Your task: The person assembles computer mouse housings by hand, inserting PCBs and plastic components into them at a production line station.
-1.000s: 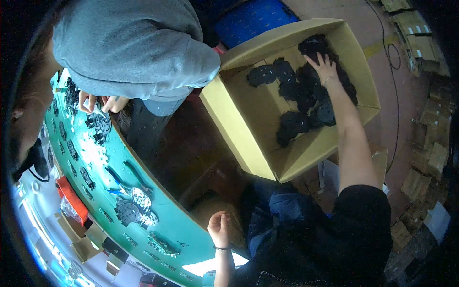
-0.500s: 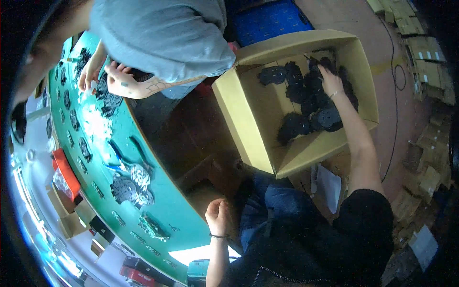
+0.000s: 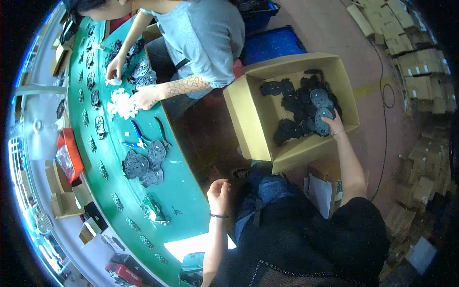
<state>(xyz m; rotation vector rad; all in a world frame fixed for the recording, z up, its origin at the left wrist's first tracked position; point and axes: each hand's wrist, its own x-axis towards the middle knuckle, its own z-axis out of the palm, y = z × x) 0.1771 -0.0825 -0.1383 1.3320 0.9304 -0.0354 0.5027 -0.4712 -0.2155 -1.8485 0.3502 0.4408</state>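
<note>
My right hand (image 3: pixel 336 125) reaches into an open cardboard box (image 3: pixel 245 117). Its fingers grip the near end of a flat grey plastic part (image 3: pixel 321 99) with rounded lobes. Under and around that part lie several black plastic parts (image 3: pixel 291 103), heaped on the bottom of the box. My left hand (image 3: pixel 219 192) hangs beside the edge of the green table (image 3: pixel 184 205), fingers curled in and nothing visible in them. On the table, closest to that hand, are several grey rounded plastic parts (image 3: pixel 136 165) in a loose group.
Blue-handled pliers (image 3: pixel 137 136) and green-handled pliers (image 3: pixel 161 130) lie beyond the grey parts. A co-worker in a grey shirt (image 3: pixel 203 40) handles small white pieces (image 3: pixel 122 104). Rows of small dark parts line the table. A blue crate (image 3: pixel 272 45) stands behind the box.
My right hand has drawn back from the far side of the box toward its near right, now gripping the grey part. The view has shifted; the co-worker sits farther off in it.
</note>
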